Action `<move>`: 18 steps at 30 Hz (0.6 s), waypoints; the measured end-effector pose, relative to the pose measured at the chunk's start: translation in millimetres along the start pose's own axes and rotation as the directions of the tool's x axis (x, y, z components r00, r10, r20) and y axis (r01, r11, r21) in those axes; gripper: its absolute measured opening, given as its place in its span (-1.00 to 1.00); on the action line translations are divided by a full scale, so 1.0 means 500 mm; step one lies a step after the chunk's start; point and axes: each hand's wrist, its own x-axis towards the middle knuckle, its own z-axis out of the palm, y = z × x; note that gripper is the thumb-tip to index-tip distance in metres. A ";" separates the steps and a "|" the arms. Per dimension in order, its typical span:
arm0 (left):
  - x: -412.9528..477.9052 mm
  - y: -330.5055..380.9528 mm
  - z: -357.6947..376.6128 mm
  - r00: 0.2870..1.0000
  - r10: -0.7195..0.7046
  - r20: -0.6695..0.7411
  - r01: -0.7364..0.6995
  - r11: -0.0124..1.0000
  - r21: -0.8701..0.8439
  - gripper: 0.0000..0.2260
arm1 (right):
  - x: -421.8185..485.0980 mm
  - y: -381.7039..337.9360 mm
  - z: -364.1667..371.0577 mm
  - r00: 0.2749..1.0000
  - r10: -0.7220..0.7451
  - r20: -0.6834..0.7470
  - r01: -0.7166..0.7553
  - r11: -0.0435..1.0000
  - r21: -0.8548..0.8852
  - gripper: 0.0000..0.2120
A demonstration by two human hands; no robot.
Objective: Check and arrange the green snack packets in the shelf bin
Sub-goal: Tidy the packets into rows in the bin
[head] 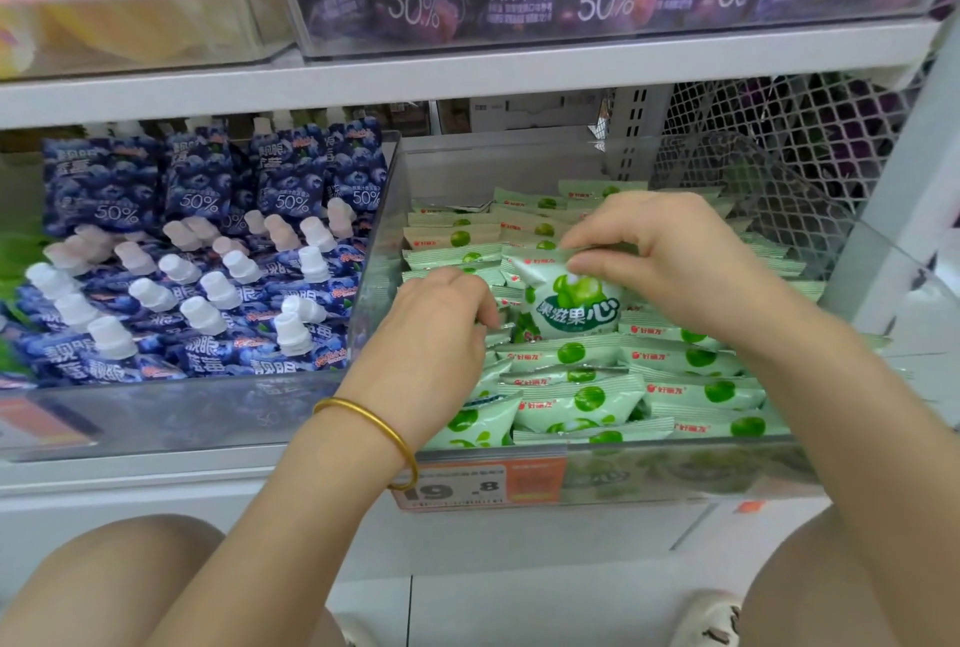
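Note:
A clear plastic shelf bin (691, 472) holds several pale green snack packets (576, 399) lying in rows. One green packet (569, 303) stands upright in the middle of the bin, its printed face toward me. My right hand (670, 256) pinches this packet's top edge between thumb and fingers. My left hand (441, 319) is inside the bin at the packet's left, fingers curled down among the packets; what they grip is hidden. A gold bangle sits on the left wrist.
A neighbouring clear bin (156, 417) on the left holds several blue spouted jelly pouches (208, 282). The shelf above (467, 69) carries purple jelly packs. A white mesh panel (810, 126) closes the right side. An orange price tag (483, 485) hangs on the bin front.

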 end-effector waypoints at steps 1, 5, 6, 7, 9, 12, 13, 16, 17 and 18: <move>0.002 0.001 -0.001 1.000 -0.003 0.014 0.003 1.000 0.025 -0.83 | -0.001 -0.004 0.011 1.000 -0.018 -0.011 0.018 1.000 -0.014 -0.88; 0.005 0.005 -0.004 0.998 -0.026 0.052 0.019 0.993 0.119 -0.77 | -0.006 -0.019 0.045 0.998 -0.031 0.058 0.038 0.992 -0.124 -0.90; 0.005 0.004 -0.003 0.999 -0.027 0.044 0.021 0.992 0.125 -0.78 | -0.006 -0.022 0.044 0.996 -0.012 0.088 0.026 0.986 -0.162 -0.89; 0.005 0.001 -0.001 0.999 -0.030 0.033 0.025 0.991 0.133 -0.78 | -0.005 -0.025 0.038 0.994 0.013 0.112 0.010 0.980 -0.197 -0.87; 0.005 -0.004 0.002 0.999 -0.032 0.015 0.030 0.987 0.159 -0.80 | -0.003 -0.026 0.021 0.984 0.061 0.165 -0.020 0.971 -0.240 -0.78; 0.003 -0.004 0.003 0.999 -0.040 -0.009 0.041 0.981 0.187 -0.84 | 0.001 -0.024 0.016 0.972 0.079 0.222 -0.017 0.964 -0.266 -0.75; 0.003 -0.002 0.002 0.999 -0.046 -0.016 0.048 0.981 0.188 -0.85 | 0.004 -0.024 0.023 0.967 0.068 0.247 0.003 0.961 -0.278 -0.77; 0.005 -0.001 0.003 0.998 -0.052 -0.021 0.055 0.981 0.186 -0.86 | 0.010 -0.026 0.037 0.944 0.042 0.328 0.066 0.948 -0.313 -0.80; 0.005 -0.001 0.004 0.998 -0.052 -0.019 0.054 0.981 0.184 -0.85 | 0.013 -0.026 0.035 0.938 0.043 0.345 0.077 0.942 -0.326 -0.78; 0.004 -0.002 0.005 0.998 -0.051 -0.021 0.054 0.982 0.181 -0.84 | 0.015 -0.026 0.030 0.933 0.048 0.356 0.081 0.937 -0.340 -0.75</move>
